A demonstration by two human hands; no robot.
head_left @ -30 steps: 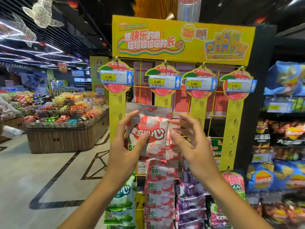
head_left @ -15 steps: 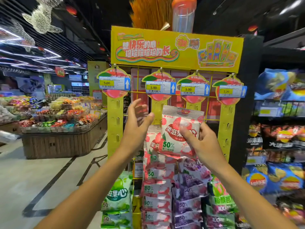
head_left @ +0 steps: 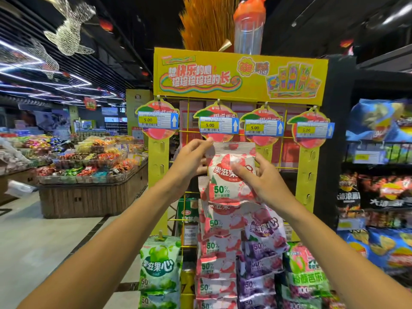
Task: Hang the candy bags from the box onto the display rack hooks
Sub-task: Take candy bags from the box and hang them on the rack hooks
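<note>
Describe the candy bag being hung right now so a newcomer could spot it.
Find the yellow display rack with four 5.00 price tags. Under the second tag from the left, the red-and-white candy bag tops its column. Only it is held, left hand at its top corner, right hand across its front.

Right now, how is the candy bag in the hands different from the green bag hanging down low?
The red-and-white candy bag is held up high by the left hand and right hand; the green bag hangs low on the rack's left side, untouched. Both show "50%".
</note>
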